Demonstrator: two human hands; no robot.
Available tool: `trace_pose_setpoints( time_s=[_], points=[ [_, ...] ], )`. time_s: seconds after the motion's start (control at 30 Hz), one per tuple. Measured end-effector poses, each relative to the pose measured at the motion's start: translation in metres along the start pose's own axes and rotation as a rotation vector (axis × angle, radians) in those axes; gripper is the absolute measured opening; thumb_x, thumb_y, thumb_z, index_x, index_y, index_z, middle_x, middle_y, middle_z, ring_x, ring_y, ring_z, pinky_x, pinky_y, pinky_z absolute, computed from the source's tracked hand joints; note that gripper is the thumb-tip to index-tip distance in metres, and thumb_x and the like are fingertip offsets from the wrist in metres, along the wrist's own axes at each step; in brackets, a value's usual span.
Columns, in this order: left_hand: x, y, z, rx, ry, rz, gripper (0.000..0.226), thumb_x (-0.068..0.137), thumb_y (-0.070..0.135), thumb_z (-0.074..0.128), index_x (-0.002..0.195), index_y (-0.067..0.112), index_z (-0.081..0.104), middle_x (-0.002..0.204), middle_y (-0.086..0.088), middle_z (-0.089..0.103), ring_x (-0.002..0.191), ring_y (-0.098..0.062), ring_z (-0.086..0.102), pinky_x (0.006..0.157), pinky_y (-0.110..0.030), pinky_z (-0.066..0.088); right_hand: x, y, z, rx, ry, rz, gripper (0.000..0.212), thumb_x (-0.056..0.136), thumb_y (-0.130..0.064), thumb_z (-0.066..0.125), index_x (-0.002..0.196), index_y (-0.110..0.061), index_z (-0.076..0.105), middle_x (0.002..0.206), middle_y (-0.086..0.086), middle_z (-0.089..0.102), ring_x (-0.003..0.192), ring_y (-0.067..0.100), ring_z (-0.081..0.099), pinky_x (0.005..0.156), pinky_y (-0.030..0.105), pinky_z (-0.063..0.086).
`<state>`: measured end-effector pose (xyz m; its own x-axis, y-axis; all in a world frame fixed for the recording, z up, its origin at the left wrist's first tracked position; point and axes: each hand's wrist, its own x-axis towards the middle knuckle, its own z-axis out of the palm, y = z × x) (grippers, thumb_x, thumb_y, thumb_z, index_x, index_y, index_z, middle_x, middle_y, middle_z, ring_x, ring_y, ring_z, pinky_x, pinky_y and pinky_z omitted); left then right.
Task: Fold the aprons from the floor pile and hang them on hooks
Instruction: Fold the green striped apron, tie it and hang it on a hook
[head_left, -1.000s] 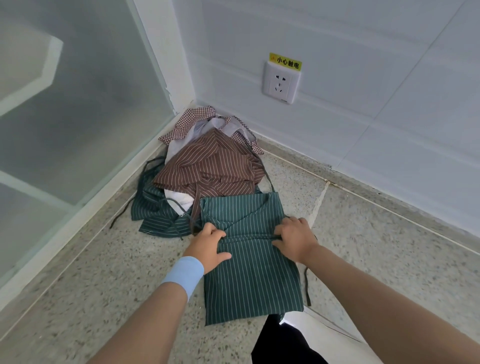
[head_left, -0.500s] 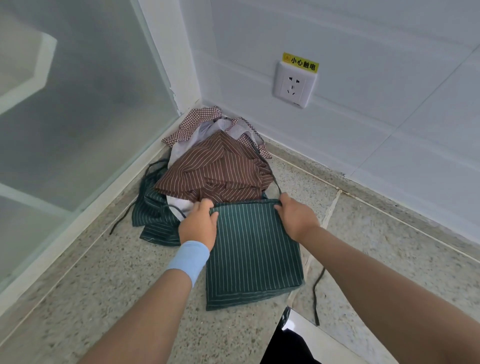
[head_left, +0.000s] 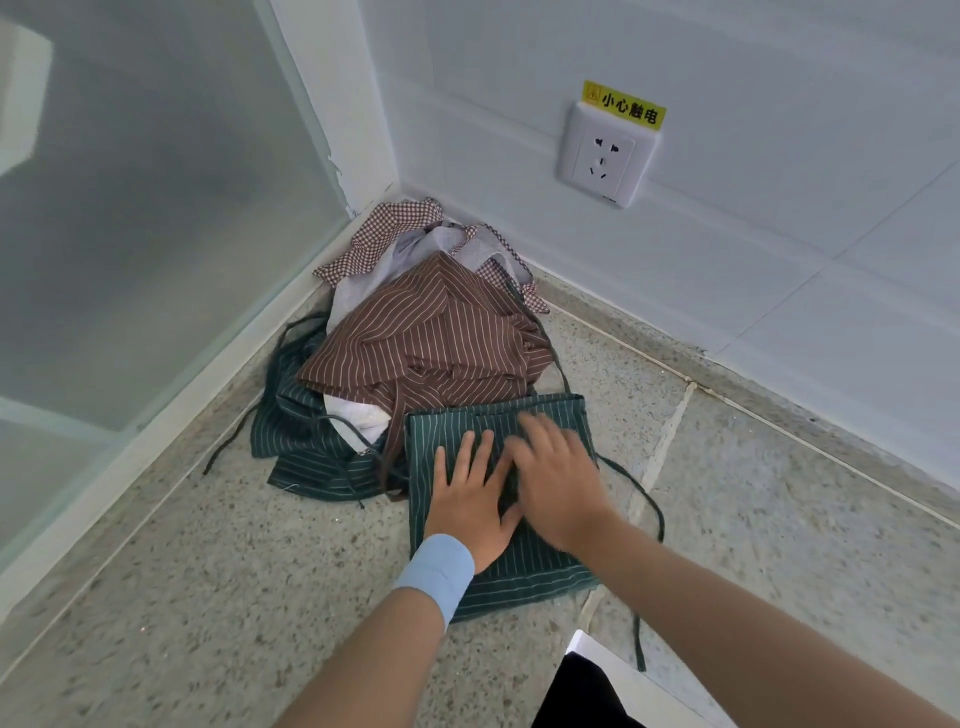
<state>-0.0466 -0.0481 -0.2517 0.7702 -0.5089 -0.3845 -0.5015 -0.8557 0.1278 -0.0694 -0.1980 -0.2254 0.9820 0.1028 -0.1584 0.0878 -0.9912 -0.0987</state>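
A folded green striped apron (head_left: 540, 577) lies flat on the speckled floor in front of me. My left hand (head_left: 470, 499), with a pale blue wristband, presses flat on it with straight fingers. My right hand (head_left: 558, 478) lies beside it on the same cloth, fingers spread and blurred. Behind the folded apron sits the pile in the corner: a brown striped apron (head_left: 431, 343) on top, a second green striped apron (head_left: 301, 441) under it at the left, and a checked and white apron (head_left: 384, 234) at the back.
A frosted glass panel (head_left: 135, 218) with a white frame runs along the left. The white tiled wall at the right carries a power socket (head_left: 605, 156) with a yellow label. Dark apron strings (head_left: 649, 525) trail on the floor right of the folded apron.
Both hands let go of the apron's far edge and drew back onto the middle of the folded cloth, now lying flat on it. The apron's strings shifted to the right.
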Motion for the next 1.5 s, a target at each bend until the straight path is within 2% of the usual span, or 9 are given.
trace_pose_setpoints(
  time_s=[0.23, 0.43, 0.53, 0.77, 0.93, 1.1, 1.27, 1.37, 1.5],
  points=[
    [-0.027, -0.061, 0.023, 0.092, 0.129, -0.001, 0.067, 0.098, 0.06, 0.016, 0.158, 0.03, 0.008, 0.166, -0.007, 0.0, 0.153, -0.029, -0.003, 0.12, -0.051, 0.001, -0.047, 0.021, 0.054, -0.032, -0.069, 0.127, 0.07, 0.101, -0.057, 0.016, 0.159, -0.02, 0.012, 0.164, 0.015, 0.006, 0.153, 0.032, 0.007, 0.12, 0.052, 0.013],
    [-0.052, -0.042, 0.003, 0.061, 0.212, 0.027, 0.061, 0.099, 0.04, 0.046, 0.153, 0.017, 0.032, 0.163, -0.008, 0.02, 0.152, -0.027, 0.013, 0.122, -0.052, 0.013, -0.057, 0.002, 0.039, -0.115, -0.021, 0.051, 0.067, 0.102, -0.045, 0.015, 0.157, -0.008, 0.011, 0.164, 0.02, 0.0, 0.153, 0.036, -0.004, 0.123, 0.052, 0.007],
    [-0.07, -0.01, 0.009, 0.015, 0.193, 0.167, 0.046, 0.1, 0.04, 0.037, 0.14, 0.022, 0.05, 0.155, -0.002, 0.038, 0.146, -0.023, 0.029, 0.121, -0.044, 0.021, -0.075, -0.012, 0.041, -0.048, -0.034, -0.008, 0.063, 0.104, -0.044, 0.02, 0.157, -0.011, 0.015, 0.165, 0.015, 0.004, 0.153, 0.032, 0.001, 0.119, 0.049, 0.01],
    [-0.099, -0.038, 0.059, 0.082, -0.045, 0.183, 0.071, 0.091, 0.062, 0.0, 0.154, 0.032, -0.019, 0.158, 0.001, -0.035, 0.145, -0.02, -0.032, 0.12, -0.046, -0.013, -0.118, 0.016, 0.066, -0.112, -0.1, -0.022, 0.067, 0.103, -0.052, 0.02, 0.158, -0.014, 0.016, 0.163, 0.017, 0.017, 0.151, 0.034, 0.017, 0.117, 0.049, 0.015],
    [-0.106, -0.008, 0.036, 0.172, 0.015, 0.209, 0.069, 0.105, 0.032, 0.032, 0.155, 0.019, -0.014, 0.158, -0.004, -0.031, 0.148, -0.024, -0.026, 0.12, -0.05, -0.016, -0.127, -0.002, 0.052, -0.127, -0.093, -0.096, 0.067, 0.1, -0.027, 0.022, 0.158, -0.014, -0.011, 0.164, 0.016, -0.017, 0.151, 0.032, -0.015, 0.124, 0.048, -0.001],
    [-0.12, -0.009, 0.064, 0.068, -0.026, 0.265, 0.069, 0.1, 0.052, 0.023, 0.158, 0.028, -0.005, 0.162, 0.002, -0.027, 0.143, -0.015, -0.036, 0.119, -0.047, -0.013, -0.158, -0.01, 0.065, -0.036, -0.184, -0.014, 0.07, 0.101, -0.057, 0.026, 0.158, -0.018, 0.018, 0.164, 0.013, 0.015, 0.15, 0.03, 0.021, 0.118, 0.045, 0.017],
    [-0.137, -0.025, 0.053, 0.041, -0.139, 0.213, 0.073, 0.098, 0.062, 0.021, 0.153, 0.037, -0.021, 0.151, 0.007, -0.047, 0.14, -0.02, -0.042, 0.115, -0.037, -0.025, -0.158, 0.007, 0.058, -0.095, -0.169, -0.114, 0.066, 0.102, -0.055, 0.032, 0.158, -0.025, 0.012, 0.164, 0.008, 0.009, 0.151, 0.024, 0.011, 0.122, 0.041, 0.017],
    [-0.138, -0.022, 0.039, -0.06, -0.153, 0.192, 0.081, 0.092, 0.062, 0.04, 0.156, 0.037, -0.003, 0.159, 0.01, -0.031, 0.147, -0.018, -0.029, 0.122, -0.041, -0.009, -0.154, 0.002, 0.042, -0.076, -0.178, -0.131, 0.06, 0.09, -0.024, 0.068, 0.147, -0.018, 0.048, 0.16, 0.014, 0.031, 0.14, 0.033, 0.042, 0.107, 0.044, 0.046],
    [-0.136, -0.023, 0.027, -0.121, -0.141, 0.165, 0.09, 0.081, 0.054, 0.06, 0.155, 0.03, 0.015, 0.163, 0.013, 0.004, 0.151, -0.016, 0.003, 0.122, -0.044, 0.018, -0.154, 0.001, 0.027, -0.089, -0.113, -0.174, 0.033, 0.098, -0.017, 0.049, 0.131, -0.014, 0.054, 0.14, 0.007, 0.048, 0.116, 0.025, 0.054, 0.094, 0.039, 0.051]
  ],
)
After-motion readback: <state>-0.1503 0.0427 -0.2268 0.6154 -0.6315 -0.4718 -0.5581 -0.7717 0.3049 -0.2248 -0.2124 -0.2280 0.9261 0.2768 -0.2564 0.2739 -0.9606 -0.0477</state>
